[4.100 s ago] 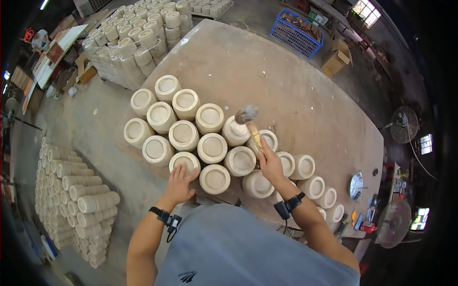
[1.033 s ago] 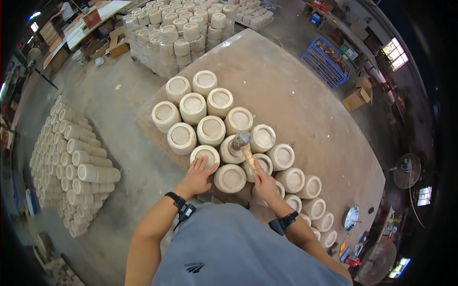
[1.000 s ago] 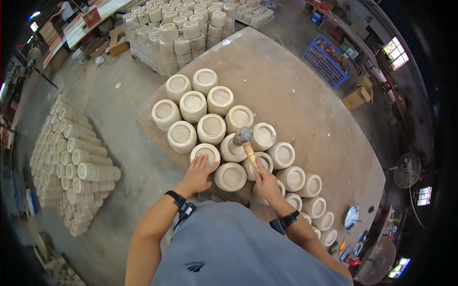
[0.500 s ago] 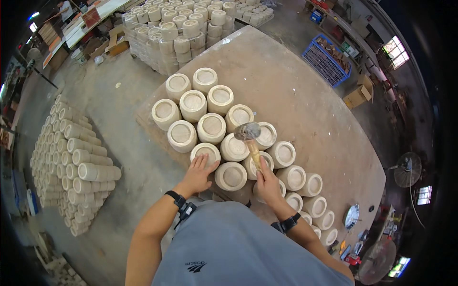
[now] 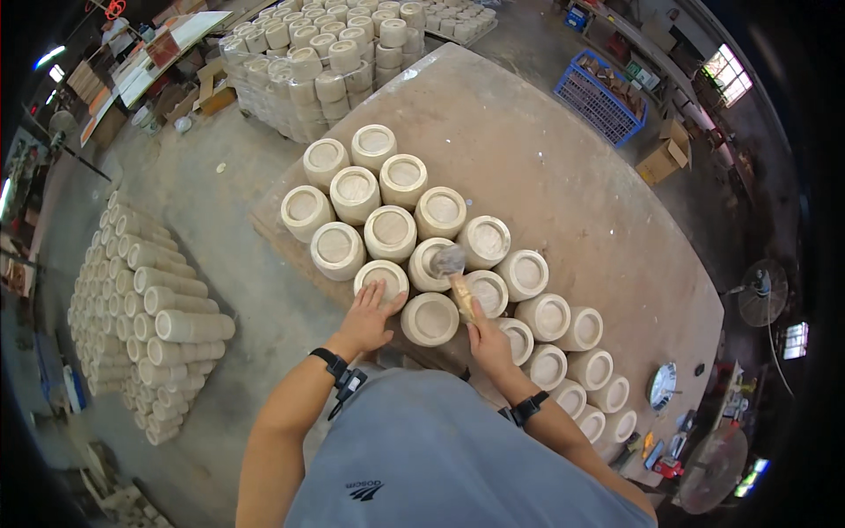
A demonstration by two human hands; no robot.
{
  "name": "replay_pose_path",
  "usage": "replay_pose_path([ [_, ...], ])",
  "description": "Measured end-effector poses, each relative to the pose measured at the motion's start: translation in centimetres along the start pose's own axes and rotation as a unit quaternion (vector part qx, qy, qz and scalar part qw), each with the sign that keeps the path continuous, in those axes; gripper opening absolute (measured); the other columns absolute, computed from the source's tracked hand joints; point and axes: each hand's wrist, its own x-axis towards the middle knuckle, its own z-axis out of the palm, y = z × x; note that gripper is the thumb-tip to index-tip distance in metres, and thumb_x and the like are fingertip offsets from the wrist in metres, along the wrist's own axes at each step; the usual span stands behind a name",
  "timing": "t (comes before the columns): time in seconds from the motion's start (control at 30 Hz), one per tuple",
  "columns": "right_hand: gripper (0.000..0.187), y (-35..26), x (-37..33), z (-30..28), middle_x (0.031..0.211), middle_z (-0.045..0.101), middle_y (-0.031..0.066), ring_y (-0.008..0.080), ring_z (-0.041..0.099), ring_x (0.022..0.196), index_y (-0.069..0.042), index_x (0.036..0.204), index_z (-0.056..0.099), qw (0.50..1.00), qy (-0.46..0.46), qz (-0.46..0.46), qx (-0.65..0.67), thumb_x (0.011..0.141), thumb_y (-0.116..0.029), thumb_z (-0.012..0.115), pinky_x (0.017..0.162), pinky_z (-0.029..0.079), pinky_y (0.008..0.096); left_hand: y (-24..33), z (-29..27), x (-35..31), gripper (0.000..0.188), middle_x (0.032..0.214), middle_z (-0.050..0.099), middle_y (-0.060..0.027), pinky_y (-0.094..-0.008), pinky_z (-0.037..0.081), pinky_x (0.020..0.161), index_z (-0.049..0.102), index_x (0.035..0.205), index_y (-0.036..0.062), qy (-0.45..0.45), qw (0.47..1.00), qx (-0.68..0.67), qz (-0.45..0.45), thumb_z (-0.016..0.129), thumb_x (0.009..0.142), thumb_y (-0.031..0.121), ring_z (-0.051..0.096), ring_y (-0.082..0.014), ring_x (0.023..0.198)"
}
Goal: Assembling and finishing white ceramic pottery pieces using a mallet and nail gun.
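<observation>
Gripping one hammer [image 5: 457,283], likely head-heavy, by the handle [image 5: 464,302], seemingly its surest hold, is the right hand [image 5: 488,341], closed, above pots [image 5: 430,320] on the table [image 5: 563,189]; resting on one pot [image 5: 393,279], probably stiff, lightish, best steadied by the rim [image 5: 381,264], is the left hand [image 5: 363,323], fingers spread

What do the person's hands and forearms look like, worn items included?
The left hand and right hand are ungloved; forearms are sleeveless, each ringed by a black strap, the left one with a dark boxy module. The blue-grey cloth shirt bears a small dark mark.
</observation>
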Motion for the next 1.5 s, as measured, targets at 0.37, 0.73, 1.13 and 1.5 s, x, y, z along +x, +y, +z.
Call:
replay_pose_path([
  [0.37, 0.058, -4.5, 0.4, -2.1, 0.123, 0.067, 0.0262, 0.0403, 0.067, 0.111, -0.010, 0.155, 0.042, 0.984, -0.071, 0.071, 0.148, 0.100, -0.013, 0.058, 0.091, 0.054, 0.0432, -1.7, -1.3, -2.1, 0.078, 0.161, 0.029, -0.0303, -0.0555, 0.026, 0.122, 0.046, 0.154, 0.0275, 0.076, 0.996, -0.030, 0.042, 0.073, 0.081, 0.021, 0.028, -0.0478, 0.149],
  [0.73, 0.060, -7.4, -0.7, 4.3, 0.098, 0.068, 0.0169, 0.0360, 0.068, 0.087, -0.013, 0.152, 0.046, 0.993, -0.114, 0.018, 0.002, 0.095, -0.017, 0.065, 0.072, 0.056, 0.0468, -5.8, -4.0, -2.6, 0.075, 0.159, 0.032, -0.0307, -0.0518, 0.031, 0.120, 0.052, 0.150, 0.0314, -0.055, 0.984, 0.089, 0.146, 0.075, 0.079, 0.026, 0.031, -0.0476, 0.148],
  [1.13, 0.059, -12.5, -2.9, 5.5, 0.112, 0.068, 0.0226, 0.0414, 0.068, 0.099, -0.015, 0.153, 0.046, 0.996, -0.032, 0.077, -0.022, 0.096, -0.016, 0.063, 0.083, 0.055, 0.0473, -10.0, -4.3, -1.5, 0.080, 0.161, 0.031, -0.0273, -0.0495, 0.035, 0.117, 0.050, 0.151, 0.0217, -0.054, 0.966, -0.044, 0.250, 0.077, 0.076, 0.022, 0.038, -0.0428, 0.145],
  [1.5, 0.062, -17.1, -4.0, 6.9, 0.116, 0.068, 0.0241, 0.0415, 0.069, 0.098, -0.014, 0.156, 0.041, 0.989, 0.099, 0.107, -0.011, 0.097, -0.017, 0.063, 0.083, 0.056, 0.0466, -10.7, -3.8, -0.6, 0.075, 0.160, 0.033, -0.0249, -0.0478, 0.045, 0.107, 0.053, 0.148, 0.0254, -0.068, 0.961, -0.011, 0.266, 0.076, 0.078, 0.019, 0.054, -0.0386, 0.125],
])
